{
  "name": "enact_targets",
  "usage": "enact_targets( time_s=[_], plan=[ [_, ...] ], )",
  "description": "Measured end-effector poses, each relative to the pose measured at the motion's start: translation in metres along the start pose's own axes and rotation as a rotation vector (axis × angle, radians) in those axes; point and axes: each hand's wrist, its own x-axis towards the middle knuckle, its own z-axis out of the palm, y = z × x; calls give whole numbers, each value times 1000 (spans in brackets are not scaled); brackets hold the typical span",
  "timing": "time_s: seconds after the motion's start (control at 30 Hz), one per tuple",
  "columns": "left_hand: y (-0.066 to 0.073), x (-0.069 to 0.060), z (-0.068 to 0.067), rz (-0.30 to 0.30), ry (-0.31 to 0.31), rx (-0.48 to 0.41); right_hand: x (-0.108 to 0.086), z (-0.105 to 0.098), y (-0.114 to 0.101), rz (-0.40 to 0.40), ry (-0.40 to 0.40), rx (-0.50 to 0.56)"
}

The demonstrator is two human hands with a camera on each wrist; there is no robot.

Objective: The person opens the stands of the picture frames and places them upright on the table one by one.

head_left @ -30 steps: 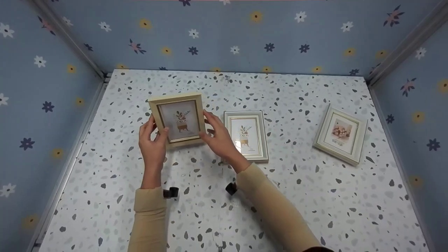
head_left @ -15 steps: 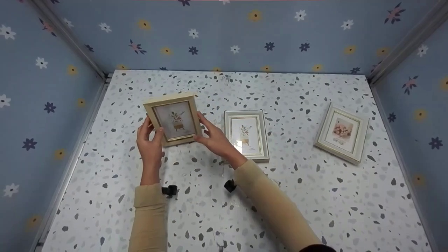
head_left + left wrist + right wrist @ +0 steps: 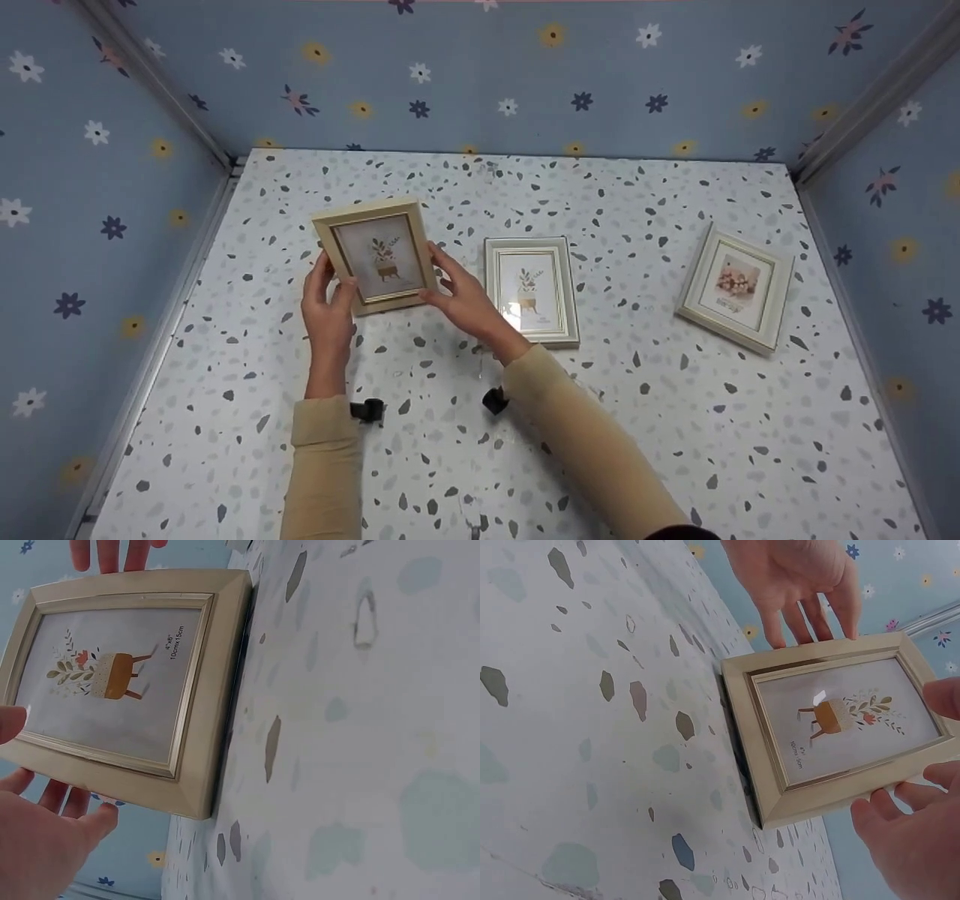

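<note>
A pale gold photo frame is held up facing me at the table's left, leaning back. It shows a potted plant picture. My left hand grips its left edge, thumb at the front and fingers behind. On the other side, my right hand holds the right edge near the lower corner. Both wrist views show the gold frame's lower edge close to the table; whether it touches, I cannot tell. Right of my right hand, a silver-white photo frame lies face up with a similar plant picture, partly covered by that hand.
A third, pale photo frame with a flower picture lies turned at an angle on the right. The speckled white table is enclosed by blue flowered walls at the back and sides.
Both hands have shifted the gold photo frame slightly left and tipped it a little; over the last half second it barely moves. The other frames stay put.
</note>
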Motion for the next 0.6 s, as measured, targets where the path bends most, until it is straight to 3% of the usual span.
enact_targets(
  time_s=[0.13,0.43,0.6],
  plan=[
    [0,-2,-1,-12,16,-2,-2,-1,2,-3,3,-9],
    [1,-5,-6,-36,81,-24,-8,-10,6,-40,47,97],
    [-21,2,-8,-37,167,-41,-14,-24,4,-45,82,115]
  ],
)
